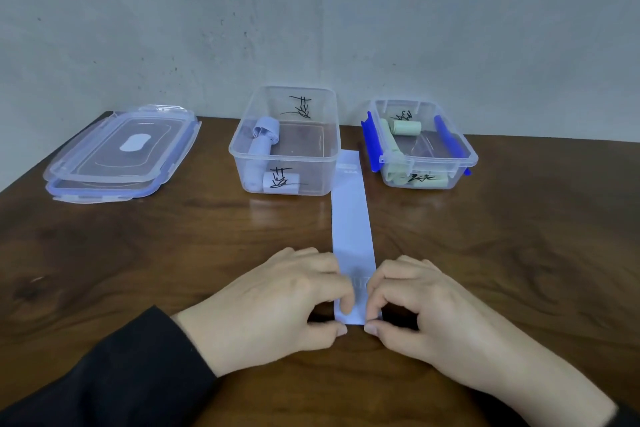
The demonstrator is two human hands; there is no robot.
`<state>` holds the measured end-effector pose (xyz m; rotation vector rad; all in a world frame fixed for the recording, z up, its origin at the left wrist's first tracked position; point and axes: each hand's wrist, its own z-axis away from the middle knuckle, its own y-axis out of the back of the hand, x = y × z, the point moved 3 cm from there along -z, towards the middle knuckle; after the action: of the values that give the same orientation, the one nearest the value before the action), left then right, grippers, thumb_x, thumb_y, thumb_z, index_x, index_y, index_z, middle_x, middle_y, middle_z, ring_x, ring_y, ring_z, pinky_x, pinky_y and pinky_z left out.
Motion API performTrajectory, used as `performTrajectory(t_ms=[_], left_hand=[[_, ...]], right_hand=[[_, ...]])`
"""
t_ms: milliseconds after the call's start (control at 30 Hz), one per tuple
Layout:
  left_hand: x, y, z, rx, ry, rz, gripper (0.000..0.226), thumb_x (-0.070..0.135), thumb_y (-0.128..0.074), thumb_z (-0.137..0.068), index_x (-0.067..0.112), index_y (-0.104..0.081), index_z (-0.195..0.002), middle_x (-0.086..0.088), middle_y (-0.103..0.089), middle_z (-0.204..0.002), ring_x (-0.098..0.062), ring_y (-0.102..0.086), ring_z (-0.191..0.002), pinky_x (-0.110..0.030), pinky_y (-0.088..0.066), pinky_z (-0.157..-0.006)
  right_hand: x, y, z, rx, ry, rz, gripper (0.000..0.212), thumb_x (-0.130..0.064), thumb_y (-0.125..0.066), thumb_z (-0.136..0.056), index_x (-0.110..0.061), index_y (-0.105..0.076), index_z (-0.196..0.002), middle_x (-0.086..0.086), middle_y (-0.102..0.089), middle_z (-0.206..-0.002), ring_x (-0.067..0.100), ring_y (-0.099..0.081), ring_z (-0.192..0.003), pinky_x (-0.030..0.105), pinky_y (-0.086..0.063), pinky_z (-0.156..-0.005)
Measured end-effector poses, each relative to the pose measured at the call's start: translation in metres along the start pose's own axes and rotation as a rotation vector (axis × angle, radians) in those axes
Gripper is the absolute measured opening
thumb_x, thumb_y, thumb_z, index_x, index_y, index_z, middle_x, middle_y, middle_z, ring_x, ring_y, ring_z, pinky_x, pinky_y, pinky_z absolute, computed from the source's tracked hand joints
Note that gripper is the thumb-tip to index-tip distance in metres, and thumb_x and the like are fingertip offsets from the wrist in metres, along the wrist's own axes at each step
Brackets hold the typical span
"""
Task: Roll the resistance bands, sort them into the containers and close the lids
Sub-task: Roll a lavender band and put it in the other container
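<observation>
A pale blue resistance band (351,218) lies flat and unrolled on the wooden table (138,253), running as a straight strip from its near end, under the hands, to its far end in the gap between the two open containers. The left hand (277,302) and the right hand (426,305) sit close together at the band's near end — each pinches a corner of it between thumb and curled fingers, the left on the left edge, the right on the right edge. A black sleeve (114,374) covers the left forearm.

Just left of the band's far end stands a clear container (242,163) with handwritten marks on its walls; rolled pale blue bands (265,135) lie along its left side. Just right of the band's far end stands a second clear container (460,166) with blue latches hanging open, and it holds rolled pale green bands (405,127). Both containers are lidless. Well to the left of the band, beyond the first container, two clear lids (117,152) with blue trim lie stacked on the table — one on top of the other, near the wall.
</observation>
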<state>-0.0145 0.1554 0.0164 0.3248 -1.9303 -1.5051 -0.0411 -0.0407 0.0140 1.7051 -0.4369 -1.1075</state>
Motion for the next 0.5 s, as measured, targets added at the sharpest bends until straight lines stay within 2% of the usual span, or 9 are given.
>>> performTrajectory(t_ms=[100, 200, 367, 433, 500], left_hand=[[0.0023, -0.0005, -0.0014, 0.004, -0.003, -0.035, 0.008, 0.046, -0.056, -0.089, 0.039, -0.06, -0.088, 0.018, -0.048, -0.087, -0.002, -0.042, -0.082, -0.028, -0.043, -0.079], [0.0053, -0.0012, -0.0028, 0.028, 0.011, -0.025, 0.008, 0.039, -0.055, -0.089, 0.036, -0.058, -0.082, 0.017, -0.048, -0.083, -0.004, -0.042, -0.079, -0.027, -0.043, -0.075], [0.0054, -0.0031, -0.004, 0.044, 0.066, 0.056, 0.009, 0.033, -0.058, -0.087, 0.033, -0.06, -0.078, 0.017, -0.048, -0.079, -0.005, -0.046, -0.08, -0.028, -0.044, -0.079], [0.005, -0.0042, -0.0045, 0.063, 0.077, 0.052, 0.007, 0.031, -0.058, -0.083, 0.033, -0.059, -0.077, 0.016, -0.047, -0.077, -0.006, -0.047, -0.078, -0.026, -0.045, -0.077], [0.0046, -0.0031, -0.0046, 0.086, 0.087, 0.054, 0.006, 0.031, -0.054, -0.08, 0.033, -0.058, -0.076, 0.015, -0.047, -0.076, -0.006, -0.048, -0.075, -0.018, -0.043, -0.072]], right_hand=[[-0.0012, -0.0004, -0.0012, -0.002, 0.013, 0.025, 0.009, -0.042, -0.063, -0.089, -0.036, -0.062, -0.083, -0.021, -0.056, -0.096, 0.008, -0.052, -0.098, 0.022, -0.036, -0.092], [-0.002, 0.0003, -0.0022, 0.006, 0.002, -0.018, 0.007, -0.038, -0.065, -0.089, -0.036, -0.061, -0.083, -0.021, -0.056, -0.094, 0.007, -0.053, -0.095, 0.017, -0.036, -0.089], [-0.0041, 0.001, -0.0038, 0.02, -0.017, -0.039, 0.01, -0.028, -0.065, -0.091, -0.037, -0.06, -0.088, -0.021, -0.055, -0.09, 0.004, -0.053, -0.092, 0.011, -0.035, -0.085], [-0.0056, 0.0004, -0.0045, 0.037, -0.03, -0.036, 0.017, -0.025, -0.064, -0.091, -0.039, -0.056, -0.086, -0.022, -0.052, -0.087, 0.003, -0.052, -0.088, 0.011, -0.034, -0.084], [-0.006, -0.0011, -0.0049, 0.063, -0.037, -0.034, 0.029, -0.02, -0.065, -0.089, -0.044, -0.049, -0.082, -0.022, -0.049, -0.083, 0.003, -0.05, -0.082, 0.011, -0.034, -0.081]])
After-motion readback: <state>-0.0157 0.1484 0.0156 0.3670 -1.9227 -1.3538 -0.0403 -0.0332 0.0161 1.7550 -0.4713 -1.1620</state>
